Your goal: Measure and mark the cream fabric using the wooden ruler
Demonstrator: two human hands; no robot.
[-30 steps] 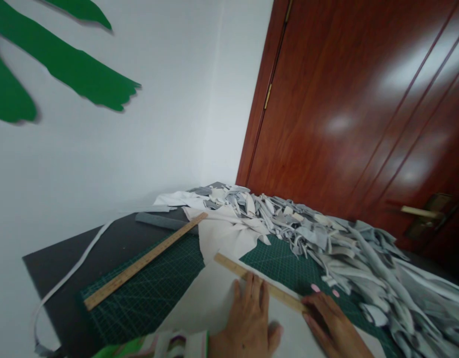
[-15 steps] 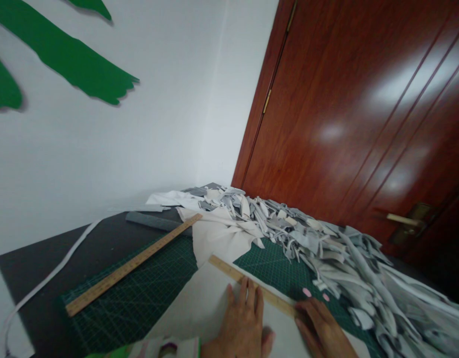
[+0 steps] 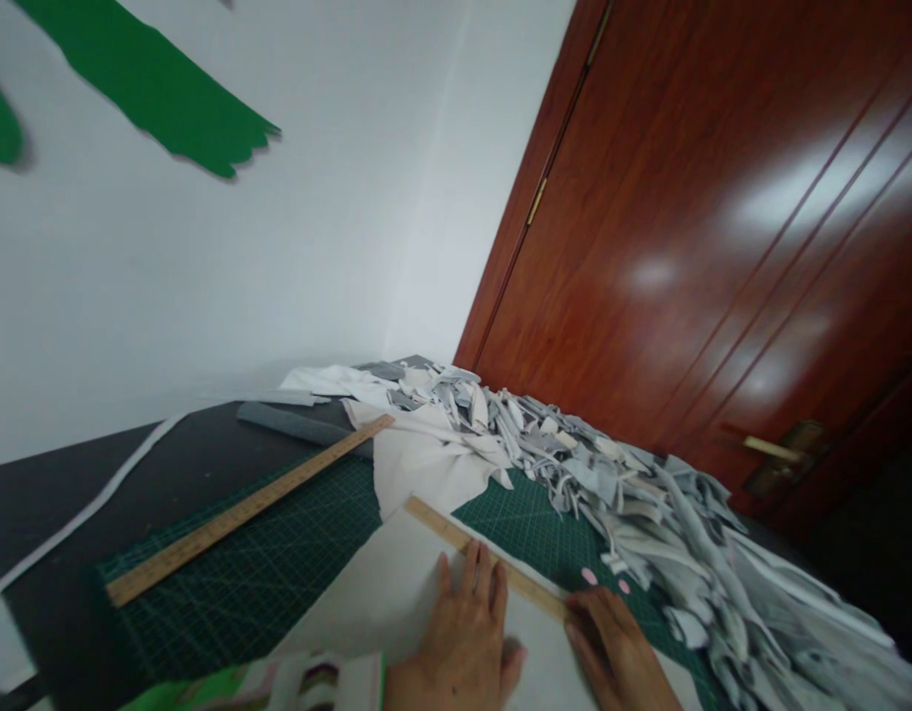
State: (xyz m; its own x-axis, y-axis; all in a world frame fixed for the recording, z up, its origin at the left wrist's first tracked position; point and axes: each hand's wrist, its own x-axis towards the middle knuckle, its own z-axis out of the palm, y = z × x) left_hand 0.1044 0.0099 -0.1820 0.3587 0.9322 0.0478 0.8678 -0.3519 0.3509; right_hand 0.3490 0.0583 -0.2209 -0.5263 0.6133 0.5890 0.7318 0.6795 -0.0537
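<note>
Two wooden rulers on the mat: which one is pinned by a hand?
The shorter ruler on the pale sheet, with the left hand pressing its edge. The longer ruler lies untouched, diagonal across the green mat.

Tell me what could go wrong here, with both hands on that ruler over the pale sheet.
The left hand presses the short wooden ruler near its middle only, so the far end might pivot on the pale sheet. The right hand sits at the ruler's edge, fingertips possibly exposed there. The scrap pile lies close and could creep under the sheet's edge.
</note>
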